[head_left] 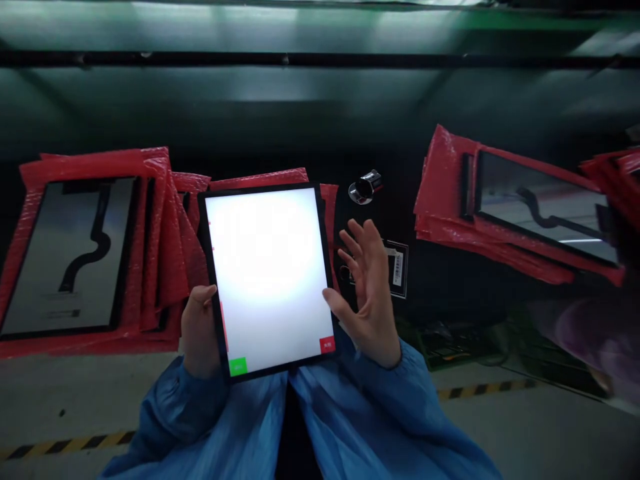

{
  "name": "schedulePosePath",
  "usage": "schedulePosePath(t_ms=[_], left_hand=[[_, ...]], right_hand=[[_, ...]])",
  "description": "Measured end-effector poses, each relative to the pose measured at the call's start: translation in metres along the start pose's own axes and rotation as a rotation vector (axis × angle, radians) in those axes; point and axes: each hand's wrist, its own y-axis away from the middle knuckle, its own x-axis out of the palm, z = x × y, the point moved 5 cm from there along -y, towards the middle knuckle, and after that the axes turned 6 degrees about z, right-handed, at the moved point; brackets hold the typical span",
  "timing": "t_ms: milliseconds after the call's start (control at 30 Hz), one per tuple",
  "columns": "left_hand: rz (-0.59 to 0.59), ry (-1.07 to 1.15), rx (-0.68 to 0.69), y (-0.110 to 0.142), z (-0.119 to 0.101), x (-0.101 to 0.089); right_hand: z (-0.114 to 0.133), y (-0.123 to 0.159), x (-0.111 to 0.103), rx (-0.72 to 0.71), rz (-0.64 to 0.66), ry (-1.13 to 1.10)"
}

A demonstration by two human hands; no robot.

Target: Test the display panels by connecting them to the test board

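A tablet (pixel 270 267) with a bright white screen is held up before me, tilted slightly. Small green and red boxes show at its lower corners. My left hand (pixel 201 330) grips its left edge, thumb on the front and the other fingers hidden behind. Beside the right edge, my right hand (pixel 370 300) has its fingers spread, with the thumb tip at the tablet's border; whether it touches the screen I cannot tell. Red bubble-wrap sleeves (pixel 257 179) lie partly covered behind the tablet.
On the left, a screen panel (pixel 70 257) with a dark ribbon cable rests on stacked red sleeves (pixel 165 267). Another panel (pixel 545 203) tops a red pile on the right. A shiny metal cylinder (pixel 369 186) and a labelled card (pixel 397 268) lie on the dark bench.
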Motion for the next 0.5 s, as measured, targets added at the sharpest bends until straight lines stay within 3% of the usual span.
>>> schedulePosePath(t_ms=[100,300,500], left_hand=[[0.120,0.163,-0.150,-0.003,0.012,0.000],[0.226,0.196,-0.211,-0.009,0.024,-0.008],[0.355,0.281,-0.258,-0.005,0.022,0.002]], right_hand=[[-0.006,0.000,0.001,0.023,-0.037,0.004],[-0.001,0.001,0.016,0.000,0.087,0.056],[0.007,-0.004,0.000,-0.074,0.013,0.169]])
